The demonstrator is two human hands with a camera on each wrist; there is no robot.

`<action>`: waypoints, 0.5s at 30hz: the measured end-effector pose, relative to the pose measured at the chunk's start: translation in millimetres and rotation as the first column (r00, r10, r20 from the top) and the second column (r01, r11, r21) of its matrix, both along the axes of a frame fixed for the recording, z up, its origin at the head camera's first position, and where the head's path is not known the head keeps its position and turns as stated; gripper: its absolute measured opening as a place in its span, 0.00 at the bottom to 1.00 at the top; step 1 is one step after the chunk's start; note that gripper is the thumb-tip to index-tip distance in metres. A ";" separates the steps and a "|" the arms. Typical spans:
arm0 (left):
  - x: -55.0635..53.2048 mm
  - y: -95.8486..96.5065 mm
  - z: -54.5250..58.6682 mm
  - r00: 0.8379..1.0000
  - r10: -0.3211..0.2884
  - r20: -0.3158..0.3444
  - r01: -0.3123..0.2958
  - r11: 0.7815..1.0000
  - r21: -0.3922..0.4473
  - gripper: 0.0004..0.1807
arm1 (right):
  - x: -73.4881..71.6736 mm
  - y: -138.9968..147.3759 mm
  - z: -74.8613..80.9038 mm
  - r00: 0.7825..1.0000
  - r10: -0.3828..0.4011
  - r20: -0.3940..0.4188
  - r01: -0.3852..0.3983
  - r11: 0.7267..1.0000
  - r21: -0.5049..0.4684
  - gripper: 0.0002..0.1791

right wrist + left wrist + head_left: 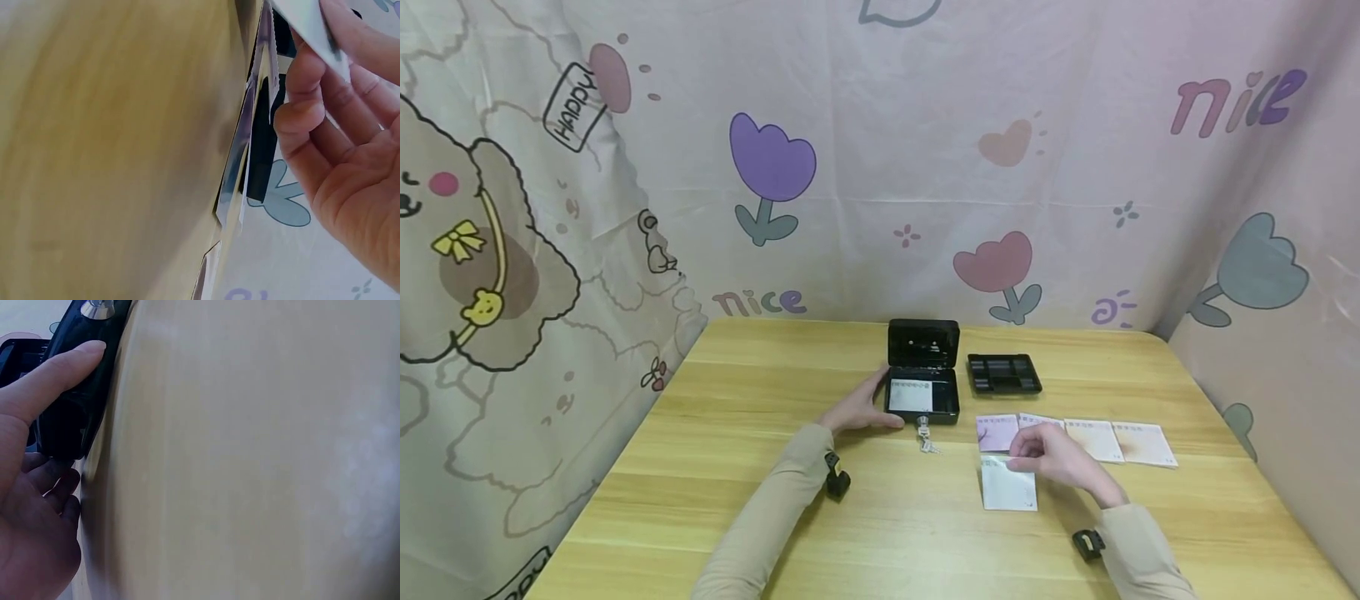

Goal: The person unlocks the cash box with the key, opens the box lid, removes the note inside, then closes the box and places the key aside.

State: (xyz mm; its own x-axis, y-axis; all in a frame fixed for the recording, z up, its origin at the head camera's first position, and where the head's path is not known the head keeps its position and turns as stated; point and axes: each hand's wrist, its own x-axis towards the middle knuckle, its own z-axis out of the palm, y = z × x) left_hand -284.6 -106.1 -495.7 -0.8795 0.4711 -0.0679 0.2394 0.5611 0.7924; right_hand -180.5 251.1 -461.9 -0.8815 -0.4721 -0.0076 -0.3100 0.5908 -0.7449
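Left hand (859, 411) grips glossy black box (946, 392) at near left corner. Right hand (1060, 458) pinches pale paper square (1009, 489). Black compartmented tray (1004, 383) right of box, on wood-grain table (880, 533).

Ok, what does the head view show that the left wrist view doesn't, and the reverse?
Only the head view: the right hand pinching a white memo sheet, the row of four memo sheets, and the keys.
Only the left wrist view: the palm side of the left hand.
Both: that hand's thumb against the front of the black cash box, its silver lock, and the wooden table.
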 end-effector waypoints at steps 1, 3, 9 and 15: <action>-0.1 0.1 0.5 1.000 0.003 0.003 -0.003 1.000 -0.001 0.65 | -0.1 0.4 -0.2 1.000 0.000 -0.009 0.000 1.000 0.009 0.06; 0.2 -0.1 0.9 1.000 0.008 0.002 -0.008 1.000 -0.001 0.65 | -0.3 0.5 0.0 1.000 0.000 -0.027 0.001 1.000 0.028 0.05; 0.4 0.5 2.1 1.000 0.006 -0.004 -0.006 1.000 -0.005 0.65 | -1.3 -0.1 0.1 0.998 0.017 -0.055 -0.012 0.997 0.079 0.04; 0.5 0.8 1.1 1.000 0.008 -0.008 -0.008 1.000 -0.019 0.65 | -1.1 -1.0 -2.9 0.993 -0.013 -0.113 0.025 0.994 0.103 0.04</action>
